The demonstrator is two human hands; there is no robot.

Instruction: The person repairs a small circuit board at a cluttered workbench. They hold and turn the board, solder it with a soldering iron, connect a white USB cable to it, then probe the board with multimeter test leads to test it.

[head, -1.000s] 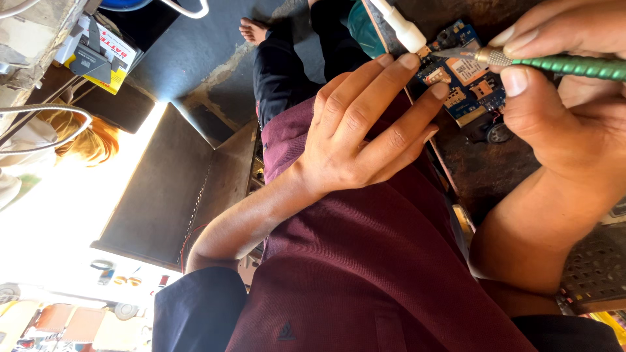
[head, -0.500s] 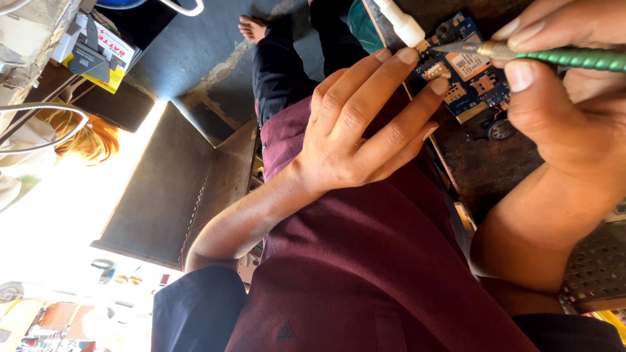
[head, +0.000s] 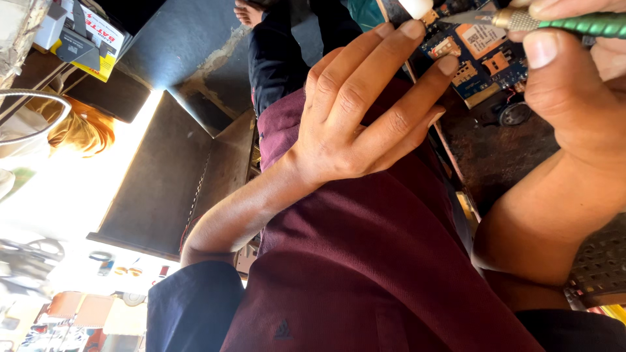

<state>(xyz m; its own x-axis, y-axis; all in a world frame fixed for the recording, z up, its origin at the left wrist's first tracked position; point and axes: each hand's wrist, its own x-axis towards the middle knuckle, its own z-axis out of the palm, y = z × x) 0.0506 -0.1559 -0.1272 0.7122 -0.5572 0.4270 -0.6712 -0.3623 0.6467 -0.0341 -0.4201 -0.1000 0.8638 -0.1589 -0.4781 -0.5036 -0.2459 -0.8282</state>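
Circuit board [head: 479,49] lies on the workbench [head: 495,153] at the top right of the view. Left hand [head: 355,107] sits left of the board, fingertips touching its near edge. Right hand [head: 574,98] is at the board's right, gripping a hand tool [head: 567,23] whose tip lies over the board. Cardboard box [head: 85,32] is well apart, top left.

Maroon woven shirt [head: 391,261] with small dark embroidered chest mark, dark navy sleeve [head: 195,306] rolled above elbow, dark trousers [head: 274,52]; both forearms and hands bare, no rings.
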